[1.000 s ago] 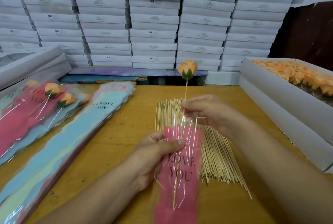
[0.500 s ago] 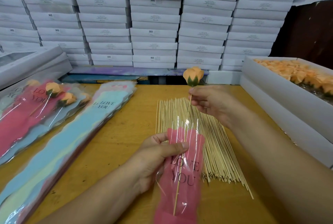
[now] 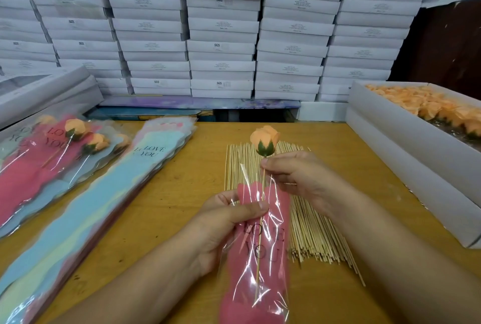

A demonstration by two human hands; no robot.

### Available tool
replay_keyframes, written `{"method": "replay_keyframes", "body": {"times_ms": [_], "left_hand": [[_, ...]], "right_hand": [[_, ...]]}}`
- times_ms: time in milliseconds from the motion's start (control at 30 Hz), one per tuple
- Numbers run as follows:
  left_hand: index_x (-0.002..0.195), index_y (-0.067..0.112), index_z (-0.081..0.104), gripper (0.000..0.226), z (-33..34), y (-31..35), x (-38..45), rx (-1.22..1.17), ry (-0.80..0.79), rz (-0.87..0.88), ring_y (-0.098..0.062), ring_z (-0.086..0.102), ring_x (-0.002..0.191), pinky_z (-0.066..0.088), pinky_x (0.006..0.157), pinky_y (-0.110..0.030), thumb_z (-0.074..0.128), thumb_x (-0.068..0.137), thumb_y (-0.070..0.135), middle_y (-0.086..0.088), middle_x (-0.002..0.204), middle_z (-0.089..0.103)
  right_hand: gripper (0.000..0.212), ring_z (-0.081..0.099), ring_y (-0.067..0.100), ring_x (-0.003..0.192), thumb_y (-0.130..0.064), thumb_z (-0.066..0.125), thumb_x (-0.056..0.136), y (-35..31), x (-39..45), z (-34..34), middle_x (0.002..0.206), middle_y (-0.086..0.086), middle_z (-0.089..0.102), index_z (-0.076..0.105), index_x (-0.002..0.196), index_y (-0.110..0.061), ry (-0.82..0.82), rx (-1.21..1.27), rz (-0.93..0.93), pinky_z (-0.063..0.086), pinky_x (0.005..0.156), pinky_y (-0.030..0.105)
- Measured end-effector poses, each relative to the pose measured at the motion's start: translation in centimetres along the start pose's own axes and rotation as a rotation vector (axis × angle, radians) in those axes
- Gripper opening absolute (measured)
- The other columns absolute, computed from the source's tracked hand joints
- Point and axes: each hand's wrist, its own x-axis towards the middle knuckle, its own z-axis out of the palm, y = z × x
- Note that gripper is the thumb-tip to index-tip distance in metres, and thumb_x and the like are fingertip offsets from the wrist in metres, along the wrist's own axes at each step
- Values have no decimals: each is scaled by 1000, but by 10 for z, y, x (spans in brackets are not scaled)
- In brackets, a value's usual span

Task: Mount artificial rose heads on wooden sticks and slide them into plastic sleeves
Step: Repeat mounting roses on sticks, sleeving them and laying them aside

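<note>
Where the right hand (image 3: pixel 299 180) pinches the stick (image 3: pixel 261 222) just under the rose (image 3: pixel 265 140), thumb and forefinger close on the wood, other fingers curled behind. Rose upright, orange bud with green calyx, clear of the sleeve's mouth. Stick runs down inside the sleeve (image 3: pixel 260 253), lower end near its bottom part. Left hand (image 3: pixel 223 227) grips the sleeve's upper edge, thumb pressed across the front, fingers behind. Sleeve: clear plastic over pink backing, "LOVE YOU" printed. Both held above the table (image 3: pixel 182 206).

Beneath the hands, a spread of loose sticks (image 3: pixel 309 232) lying flat on the table. Left of them, a stack of empty sleeves (image 3: pixel 86 209), blue on top. Further left, finished roses in sleeves (image 3: pixel 49 157), overlapping. Right edge: open white box (image 3: pixel 406 141) of orange rose heads (image 3: pixel 426 107). Back wall: stacked white boxes (image 3: pixel 221 29).
</note>
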Motion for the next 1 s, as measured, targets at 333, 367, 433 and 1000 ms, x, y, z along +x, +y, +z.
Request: {"method": "replay_keyframes", "body": {"times_ms": [333, 367, 433, 1000], "left_hand": [[101, 8, 65, 38, -2, 0, 1, 33, -16, -2, -12, 66, 58, 53, 51, -22, 86, 70, 6, -12, 84, 77], [104, 9, 63, 43, -3, 0, 1, 45, -11, 0, -14, 64, 63, 52, 54, -23, 88, 69, 8, -13, 88, 78], [111, 11, 60, 55, -5, -1, 1, 59, 8, -9, -18, 61, 76, 51, 61, -25, 90, 65, 13, -14, 95, 78], [118, 5, 57, 59, -4, -2, 1, -21, 6, -21, -15, 74, 65, 54, 54, -17, 84, 67, -6, -13, 85, 78]], "right_hand": [[37, 68, 13, 81, -36, 80, 81, -27, 5, -7, 93, 0, 76, 66, 107, -14, 3, -103, 62, 56, 70, 26], [42, 70, 15, 88, -37, 80, 80, -31, 6, -9, 101, 1, 75, 63, 112, -16, 8, -99, 38, 56, 73, 28], [46, 71, 20, 98, -37, 79, 81, -38, 9, -11, 110, 2, 72, 60, 120, -21, 13, -52, -37, 57, 80, 31], [18, 72, 7, 91, -25, 62, 98, -21, 7, -5, 103, -8, 74, 71, 112, -32, 40, -270, -312, 58, 75, 23]]}}
